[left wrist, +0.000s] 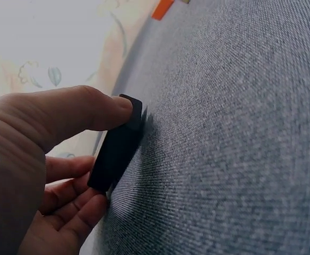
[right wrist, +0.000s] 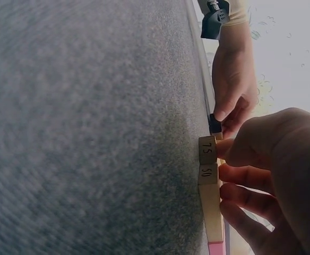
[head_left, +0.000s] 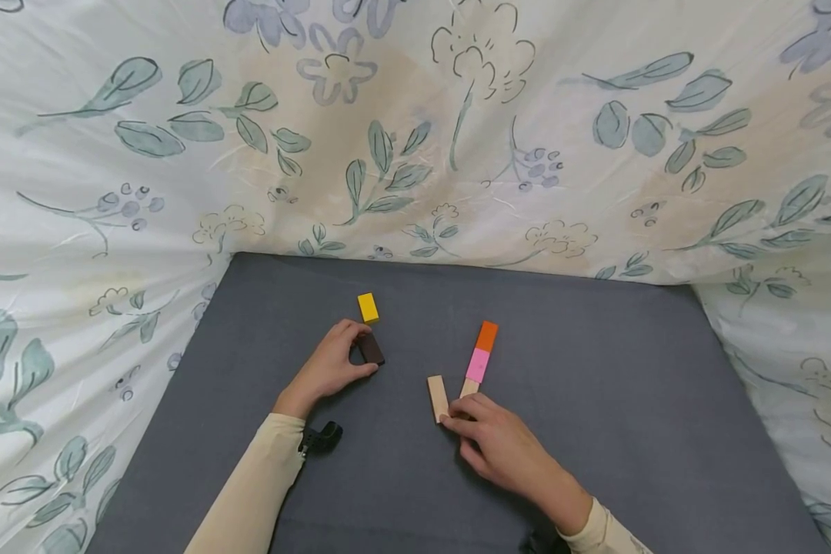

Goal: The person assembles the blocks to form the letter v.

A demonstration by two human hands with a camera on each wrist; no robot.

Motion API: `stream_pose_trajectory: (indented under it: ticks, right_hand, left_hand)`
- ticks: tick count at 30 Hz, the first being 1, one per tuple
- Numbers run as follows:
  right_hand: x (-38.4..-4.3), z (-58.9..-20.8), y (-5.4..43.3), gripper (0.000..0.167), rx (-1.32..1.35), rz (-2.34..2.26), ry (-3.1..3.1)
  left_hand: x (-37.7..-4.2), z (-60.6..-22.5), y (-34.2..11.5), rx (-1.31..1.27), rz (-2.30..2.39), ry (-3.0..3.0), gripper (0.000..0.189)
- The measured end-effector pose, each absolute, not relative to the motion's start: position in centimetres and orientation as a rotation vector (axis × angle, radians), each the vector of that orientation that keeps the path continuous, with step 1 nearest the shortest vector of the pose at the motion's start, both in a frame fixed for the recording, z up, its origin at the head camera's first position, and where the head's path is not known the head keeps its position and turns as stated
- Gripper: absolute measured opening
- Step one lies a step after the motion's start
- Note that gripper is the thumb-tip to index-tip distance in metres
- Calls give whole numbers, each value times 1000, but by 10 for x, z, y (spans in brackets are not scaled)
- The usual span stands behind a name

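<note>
My left hand (head_left: pixel 328 360) pinches a dark brown block (head_left: pixel 370 348) between thumb and fingertips. In the left wrist view the block (left wrist: pixel 118 146) looks nearly black, the thumb at one end and fingers at the other. A yellow block (head_left: pixel 368 308) lies just beyond it. My right hand (head_left: pixel 502 438) touches two plain wooden blocks with its fingertips. The left one (head_left: pixel 438 398) bears a 75 on its end (right wrist: pixel 207 150); the other (head_left: pixel 469 387), marked 50 (right wrist: pixel 208 172), is partly covered by the fingers. A pink block (head_left: pixel 478 365) and an orange block (head_left: pixel 486 337) continue in line from it.
The blocks lie on a dark grey cloth surface (head_left: pixel 595 369). A white floral curtain (head_left: pixel 402 138) hangs along the back and sides. A black strap device (head_left: pixel 322 437) sits at the left wrist.
</note>
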State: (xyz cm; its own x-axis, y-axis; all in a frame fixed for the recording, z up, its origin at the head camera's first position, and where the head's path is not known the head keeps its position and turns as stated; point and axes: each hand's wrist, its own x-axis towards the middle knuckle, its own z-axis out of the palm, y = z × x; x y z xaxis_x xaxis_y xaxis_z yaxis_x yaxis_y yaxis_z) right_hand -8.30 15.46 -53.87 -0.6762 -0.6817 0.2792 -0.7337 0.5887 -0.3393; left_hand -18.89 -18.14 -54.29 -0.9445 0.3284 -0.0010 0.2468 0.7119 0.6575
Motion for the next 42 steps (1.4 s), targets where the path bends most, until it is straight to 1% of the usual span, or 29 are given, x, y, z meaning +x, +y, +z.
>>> stream_pose_trajectory:
  ticks: [16, 33, 42]
  right_hand:
    - [-85, -536, 156, 42, 1191, 663, -2712]
    - [-83, -538, 157, 43, 1186, 653, -2714]
    - [-81, -541, 158, 47, 1180, 645, -2683]
  left_hand:
    - [-193, -537, -176, 516, 1065, 2794, 62]
    - [-194, -528, -166, 536, 1083, 2784, 64]
    - [-193, -525, -160, 549, 1055, 2783, 64]
